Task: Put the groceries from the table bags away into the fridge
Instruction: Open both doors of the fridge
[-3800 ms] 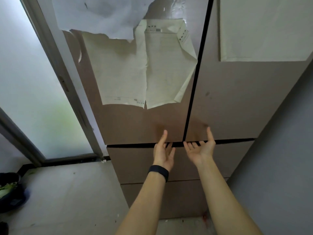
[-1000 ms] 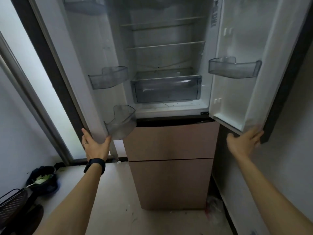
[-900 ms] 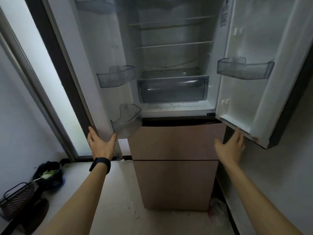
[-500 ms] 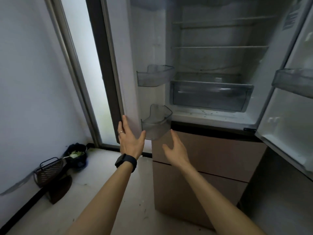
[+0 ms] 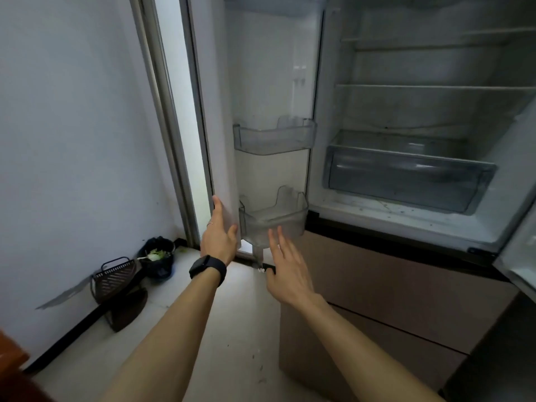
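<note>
The fridge point(image 5: 406, 227) stands with both upper doors swung out, its glass shelves and clear crisper drawer point(image 5: 406, 178) bare. My left hand point(image 5: 219, 239), with a black watch on the wrist, rests flat against the lower edge of the left door point(image 5: 220, 111), fingers straight. My right hand point(image 5: 285, 265) hovers with straight fingers just below the lowest clear door bin point(image 5: 272, 221), holding nothing. A second door bin point(image 5: 274, 137) sits higher up. No bags or groceries are in view.
The right door's lower corner point(image 5: 519, 262) juts out at the frame's right edge. Brown lower drawers point(image 5: 391, 300) are closed. By the left wall stand a black bin with green scraps point(image 5: 158, 256) and a dark dustpan-like basket point(image 5: 114, 278). A brown corner point(image 5: 8, 358) shows at bottom left.
Both upper doors were pulled wide from closed. My view swung left; my right hand left the right door and came over beside the left hand, which stays on the left door.
</note>
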